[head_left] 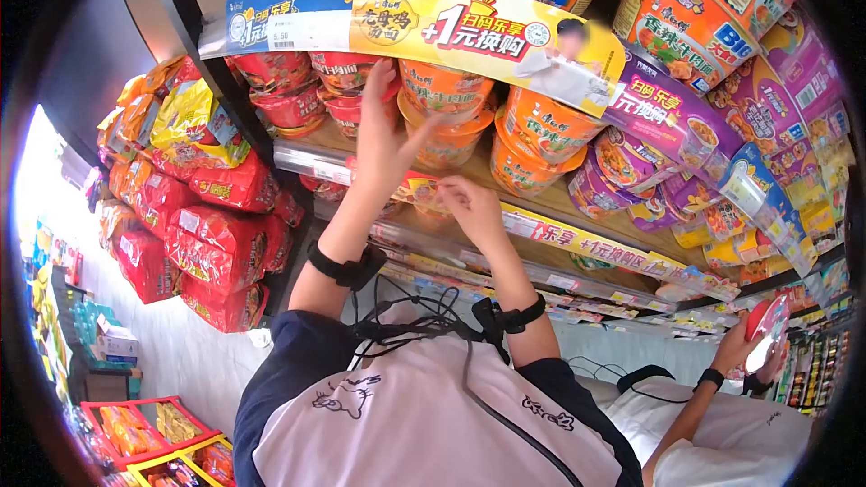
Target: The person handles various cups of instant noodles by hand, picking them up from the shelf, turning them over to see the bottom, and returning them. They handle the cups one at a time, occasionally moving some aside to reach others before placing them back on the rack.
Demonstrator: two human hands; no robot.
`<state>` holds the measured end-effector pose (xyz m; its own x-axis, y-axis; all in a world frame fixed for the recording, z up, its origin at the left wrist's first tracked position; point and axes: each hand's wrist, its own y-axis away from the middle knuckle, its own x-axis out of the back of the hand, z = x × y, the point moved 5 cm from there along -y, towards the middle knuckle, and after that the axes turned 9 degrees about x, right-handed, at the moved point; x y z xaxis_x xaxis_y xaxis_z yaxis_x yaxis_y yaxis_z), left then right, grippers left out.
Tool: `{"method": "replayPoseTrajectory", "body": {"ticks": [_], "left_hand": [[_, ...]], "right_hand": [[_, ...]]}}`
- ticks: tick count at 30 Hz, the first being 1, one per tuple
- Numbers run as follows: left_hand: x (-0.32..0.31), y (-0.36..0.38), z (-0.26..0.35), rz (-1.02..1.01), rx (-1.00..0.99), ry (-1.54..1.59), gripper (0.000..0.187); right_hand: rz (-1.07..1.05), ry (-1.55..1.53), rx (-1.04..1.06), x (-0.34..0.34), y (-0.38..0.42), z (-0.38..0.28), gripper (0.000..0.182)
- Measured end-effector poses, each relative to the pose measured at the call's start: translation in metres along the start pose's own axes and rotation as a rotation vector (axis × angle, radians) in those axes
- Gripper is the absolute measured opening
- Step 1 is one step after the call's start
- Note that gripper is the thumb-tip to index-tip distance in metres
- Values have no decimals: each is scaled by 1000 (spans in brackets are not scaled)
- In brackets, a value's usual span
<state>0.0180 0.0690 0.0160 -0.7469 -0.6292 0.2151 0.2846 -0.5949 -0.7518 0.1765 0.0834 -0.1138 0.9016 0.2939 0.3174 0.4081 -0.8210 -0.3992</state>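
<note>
My left hand reaches up to the shelf, fingers stretched out and thumb apart, with nothing held. Its fingertips overlap the red instant noodle cups, and its thumb points at the stacked orange instant noodle cups. Lower and to the right, my right hand hovers by the front edge of the shelf, below the orange cups. Its fingers are loosely bent and slightly apart, with nothing seen in them. More orange noodle cups stand stacked to the right.
A yellow promotional strip curves across the shelf above my hands. Red noodle packs hang at the left. Purple noodle cups fill the shelf farther right. Beside me another person's hand holds a red-edged round item. Black cables cross my chest.
</note>
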Motion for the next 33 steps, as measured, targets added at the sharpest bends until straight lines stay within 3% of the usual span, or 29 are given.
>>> {"method": "replayPoseTrajectory", "body": {"ticks": [4, 5, 8, 11, 15, 20, 22, 24, 25, 27, 30, 32, 33], "left_hand": [[-21, -16, 21, -114, 135, 313, 103], [-30, -18, 10, -204, 285, 536, 108], [-29, -15, 0, -176, 438, 309, 111], [-21, -3, 0, -20, 261, 579, 112], [21, 29, -7, -52, 370, 392, 107], [70, 60, 24, -167, 398, 530, 109], [77, 68, 38, -159, 461, 637, 115], [84, 78, 38, -205, 457, 565, 117], [85, 82, 35, -236, 430, 558, 118], [87, 83, 38, -287, 401, 532, 120], [85, 88, 42, -306, 413, 705, 119], [85, 90, 42, -312, 399, 719, 120], [81, 89, 41, -316, 396, 733, 120]], "right_hand": [[-2, -11, -1, 1, 0, -5, 24], [-6, -10, -3, 1, 0, -5, 24], [-11, -18, 15, 1, -1, -2, 24], [-12, -6, 9, 2, -1, -3, 24], [-13, 21, 25, -1, 0, 5, 23], [-34, 180, 40, 4, 2, -18, 26], [78, 276, 260, 6, 6, -22, 27], [182, 42, 298, -1, 12, 9, 28], [229, -240, 226, -9, 16, 47, 29], [224, -610, 63, -14, 17, 63, 30], [105, -873, -222, 6, 34, -7, 31], [87, -616, -139, 18, 38, -39, 32], [95, -260, 24, 26, 39, -54, 33]]}}
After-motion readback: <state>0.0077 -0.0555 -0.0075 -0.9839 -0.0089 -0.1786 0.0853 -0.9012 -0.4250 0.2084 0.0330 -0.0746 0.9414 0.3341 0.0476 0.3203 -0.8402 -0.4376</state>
